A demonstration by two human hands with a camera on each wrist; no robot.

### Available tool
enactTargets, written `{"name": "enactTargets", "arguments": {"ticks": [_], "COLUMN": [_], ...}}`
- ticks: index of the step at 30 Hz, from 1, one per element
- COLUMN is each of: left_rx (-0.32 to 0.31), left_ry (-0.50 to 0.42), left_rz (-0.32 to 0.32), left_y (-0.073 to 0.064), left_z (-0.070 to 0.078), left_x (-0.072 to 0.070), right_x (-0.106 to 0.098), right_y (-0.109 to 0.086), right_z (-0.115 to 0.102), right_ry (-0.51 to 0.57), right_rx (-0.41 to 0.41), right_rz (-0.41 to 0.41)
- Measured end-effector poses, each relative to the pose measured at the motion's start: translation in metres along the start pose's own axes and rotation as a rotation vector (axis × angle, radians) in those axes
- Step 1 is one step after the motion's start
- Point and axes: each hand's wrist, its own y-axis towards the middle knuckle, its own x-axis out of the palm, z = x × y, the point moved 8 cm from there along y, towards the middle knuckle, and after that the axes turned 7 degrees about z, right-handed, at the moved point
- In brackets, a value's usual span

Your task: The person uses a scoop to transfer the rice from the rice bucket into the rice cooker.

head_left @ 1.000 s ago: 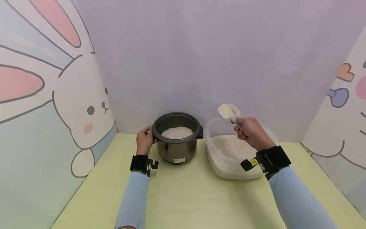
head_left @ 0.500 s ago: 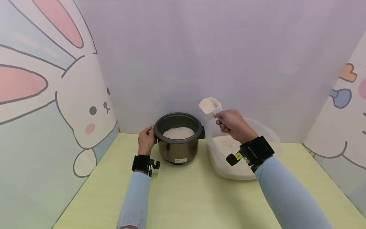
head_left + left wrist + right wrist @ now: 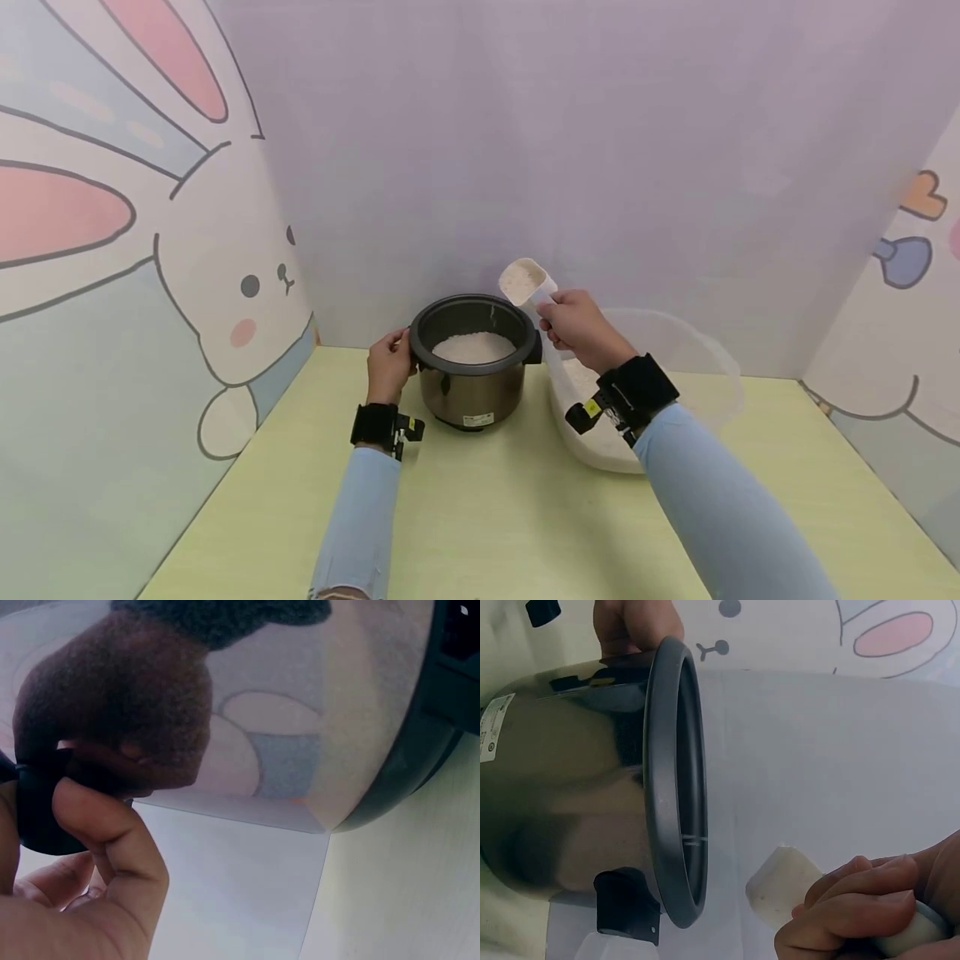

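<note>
A rice cooker (image 3: 472, 392) with a dark inner pot and no lid stands on the table, white rice (image 3: 474, 348) lying inside it. My left hand (image 3: 389, 367) grips the cooker's black side handle (image 3: 45, 802), thumb on top. Up over the cooker's right rim, my right hand (image 3: 585, 329) holds a white measuring scoop (image 3: 536, 287) by its handle. Rice fills the scoop, which leans toward the pot. Small pale streaks (image 3: 695, 840) show at the pot's mouth. The scoop's underside (image 3: 784, 885) appears in the right wrist view, fingers curled around the handle.
A translucent tub (image 3: 678, 321) of rice stands right of the cooker, partly hidden beneath my right forearm. The pale yellow table (image 3: 480, 517) meets a lilac back wall (image 3: 525, 150). Rabbit-print panels (image 3: 210, 317) flank both sides.
My right hand has carried the filled scoop left, from above the tub to the cooker's right rim, tilting it somewhat. Pale streaks have appeared in the pot. The left hand keeps its grip.
</note>
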Motion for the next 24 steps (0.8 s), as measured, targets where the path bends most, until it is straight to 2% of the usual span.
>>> {"name": "enactTargets", "arguments": {"ticks": [10, 18, 24], "left_rx": [-0.008, -0.016, 0.004], "left_ry": [-0.010, -0.004, -0.006], "left_rz": [-0.006, -0.010, -0.005], "left_y": [-0.002, -0.005, -0.005], "left_z": [0.002, 0.001, 0.002], "left_x": [0.000, 0.003, 0.004], "right_x": [0.017, 0.019, 0.021], "right_y": [0.017, 0.016, 0.015], "right_z": [0.004, 0.007, 0.005], "right_ry": [-0.200, -0.301, -0.348], "right_rx": [-0.049, -0.098, -0.149], "right_rz": [0.078, 0.108, 0.098]}}
